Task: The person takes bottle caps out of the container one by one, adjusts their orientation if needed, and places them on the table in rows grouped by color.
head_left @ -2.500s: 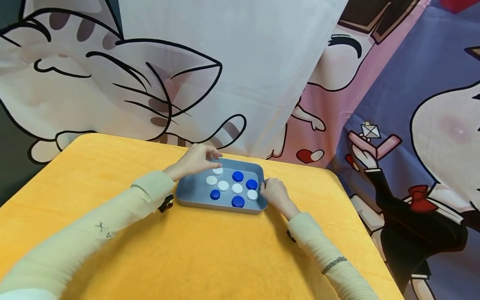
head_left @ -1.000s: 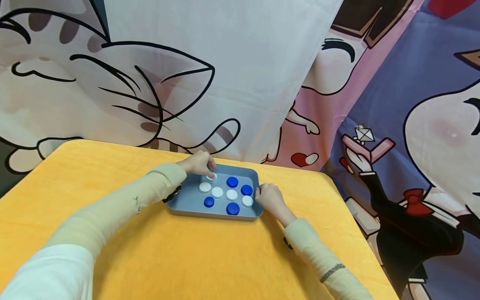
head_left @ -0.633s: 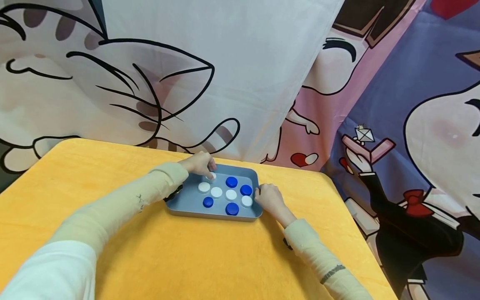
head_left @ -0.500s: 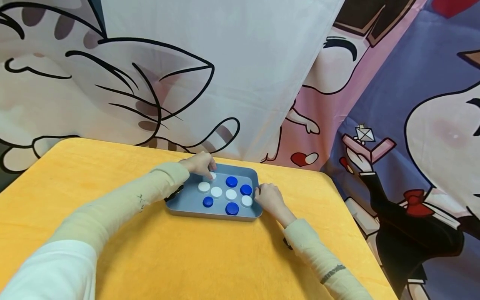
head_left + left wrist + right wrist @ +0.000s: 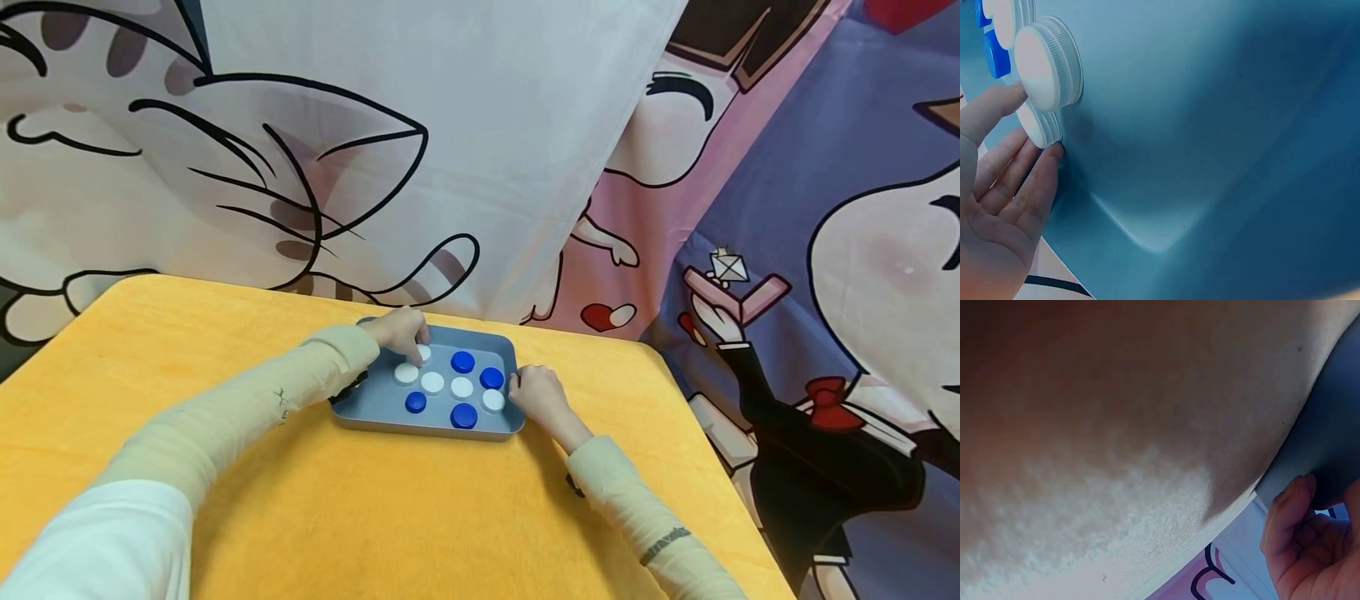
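Note:
A shallow grey-blue tray [image 5: 382,410] holds several white and blue bottle caps lying flat. At its back left corner, my left hand [image 5: 401,329] pinches a white cap [image 5: 424,352], partly hidden behind the thumb. The left wrist view has that ribbed white cap [image 5: 1040,128] between thumb and fingertips, while the thumb tip also lies close against a nearer white cap [image 5: 1047,65]. My right hand [image 5: 542,392] grips the right rim of the tray; in the right wrist view its curled fingers [image 5: 1291,506] meet the tray wall [image 5: 1329,425].
Blue caps [image 5: 463,416] and more white caps [image 5: 461,387] lie spread over the tray floor. The tray stands on a yellow table [image 5: 360,508], near its back edge. Behind the table hangs a cartoon-printed cloth [image 5: 525,167].
My left hand has come down from above the tray onto the back white cap, its fingers drawing together. The right hand keeps its hold on the rim. The head view has shifted slightly.

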Motion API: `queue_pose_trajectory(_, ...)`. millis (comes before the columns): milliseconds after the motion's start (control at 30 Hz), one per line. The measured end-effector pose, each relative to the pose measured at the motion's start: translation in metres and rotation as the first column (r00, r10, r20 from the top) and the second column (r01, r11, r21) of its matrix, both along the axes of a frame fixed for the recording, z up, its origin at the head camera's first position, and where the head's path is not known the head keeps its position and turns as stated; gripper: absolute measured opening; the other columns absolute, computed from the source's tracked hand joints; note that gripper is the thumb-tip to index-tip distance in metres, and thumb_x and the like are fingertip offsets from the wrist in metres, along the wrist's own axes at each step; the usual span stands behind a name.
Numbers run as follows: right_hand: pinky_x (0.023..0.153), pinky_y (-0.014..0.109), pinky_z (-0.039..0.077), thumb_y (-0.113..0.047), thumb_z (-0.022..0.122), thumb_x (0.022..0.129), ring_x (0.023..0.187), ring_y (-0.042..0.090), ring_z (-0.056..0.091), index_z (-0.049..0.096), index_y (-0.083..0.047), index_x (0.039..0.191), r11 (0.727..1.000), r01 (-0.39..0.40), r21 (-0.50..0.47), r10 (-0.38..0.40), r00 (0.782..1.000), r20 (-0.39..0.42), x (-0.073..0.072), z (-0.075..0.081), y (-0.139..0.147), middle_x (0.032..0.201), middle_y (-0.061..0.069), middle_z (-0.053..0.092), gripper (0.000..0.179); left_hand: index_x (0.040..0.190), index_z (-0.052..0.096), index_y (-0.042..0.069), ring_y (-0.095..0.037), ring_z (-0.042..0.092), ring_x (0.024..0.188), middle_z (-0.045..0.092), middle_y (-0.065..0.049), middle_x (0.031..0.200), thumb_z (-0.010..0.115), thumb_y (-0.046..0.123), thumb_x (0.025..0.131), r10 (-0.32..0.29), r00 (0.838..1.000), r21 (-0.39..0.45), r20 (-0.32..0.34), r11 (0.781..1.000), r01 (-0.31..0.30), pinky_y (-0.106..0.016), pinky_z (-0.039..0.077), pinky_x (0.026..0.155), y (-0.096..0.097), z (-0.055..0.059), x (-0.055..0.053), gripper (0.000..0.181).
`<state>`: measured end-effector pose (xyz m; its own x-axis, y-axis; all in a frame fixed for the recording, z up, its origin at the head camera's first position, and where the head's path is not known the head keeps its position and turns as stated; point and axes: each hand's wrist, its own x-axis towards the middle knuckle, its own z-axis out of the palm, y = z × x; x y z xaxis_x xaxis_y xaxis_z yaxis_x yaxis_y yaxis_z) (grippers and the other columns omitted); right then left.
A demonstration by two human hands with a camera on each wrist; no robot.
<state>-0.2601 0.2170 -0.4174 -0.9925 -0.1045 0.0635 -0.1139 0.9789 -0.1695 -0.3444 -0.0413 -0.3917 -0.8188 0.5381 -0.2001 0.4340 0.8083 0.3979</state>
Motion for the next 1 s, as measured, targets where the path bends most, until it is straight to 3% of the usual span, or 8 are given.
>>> queue_pose_trajectory(233, 0.046, 0.023, 0.035, -0.019, 0.054, 0.094, 0.047, 0.017, 0.048, 0.055, -0.008, 0.058, 1.0, 0.003, 0.001, -0.003, 1.0, 0.008, 0.0, -0.001, 0.0, 0.05, 0.001, 0.045, 0.038, 0.109, 0.071, 0.002, -0.021, 0.066, 0.095, 0.071, -0.012, 0.106, 0.08, 0.019, 0.075, -0.012, 1.0, 0.028, -0.008, 1.0, 0.013, -0.035, 0.054, 0.088, -0.002, 0.003, 0.002, 0.039)
queue_pose_trajectory(400, 0.046, 0.023, 0.035, -0.019, 0.054, 0.094, 0.047, 0.017, 0.048, 0.056, -0.007, 0.059, 1.0, 0.009, -0.001, -0.009, 1.0, 0.014, 0.0, -0.001, -0.001, 0.051, 0.002, 0.047, 0.037, 0.11, 0.071, 0.002, -0.021, 0.066, 0.097, 0.071, -0.013, 0.108, 0.079, 0.018, 0.076, 0.036, 0.999, 0.07, -0.014, 0.997, -0.035, -0.037, 0.054, 0.091, -0.006, 0.008, 0.005, 0.039)
queue_pose_trajectory(633, 0.046, 0.024, 0.036, -0.018, 0.054, 0.094, 0.047, 0.017, 0.048, 0.054, -0.008, 0.057, 1.0, 0.0, 0.008, 0.0, 1.0, -0.001, 0.0, -0.001, -0.001, 0.05, 0.002, 0.046, 0.038, 0.109, 0.072, 0.002, -0.022, 0.067, 0.096, 0.072, -0.012, 0.106, 0.08, 0.021, 0.075, 0.042, 0.996, 0.12, -0.081, 0.992, -0.032, -0.037, 0.054, 0.089, -0.007, 0.014, 0.005, 0.041)
queue_pose_trajectory(833, 0.047, 0.026, 0.035, -0.017, 0.055, 0.093, 0.047, 0.018, 0.048, 0.05, -0.009, 0.054, 1.0, -0.012, 0.012, 0.013, 0.999, -0.032, 0.001, -0.002, -0.001, 0.049, 0.001, 0.045, 0.04, 0.108, 0.073, 0.006, -0.025, 0.059, 0.103, 0.07, -0.012, 0.112, 0.08, 0.024, 0.074, 0.064, 0.994, 0.177, -0.092, 0.983, -0.047, -0.041, 0.05, 0.092, -0.009, 0.022, 0.011, 0.04)
queue_pose_trajectory(1000, 0.046, 0.025, 0.034, -0.018, 0.054, 0.093, 0.047, 0.018, 0.048, 0.05, -0.009, 0.054, 1.0, -0.008, 0.017, 0.009, 0.999, -0.033, 0.0, -0.001, -0.001, 0.049, 0.001, 0.044, 0.04, 0.109, 0.072, 0.005, -0.024, 0.061, 0.097, 0.069, -0.013, 0.112, 0.079, 0.024, 0.074, 0.077, 0.993, 0.24, -0.087, 0.969, -0.054, -0.037, 0.052, 0.087, -0.013, 0.027, 0.015, 0.04)
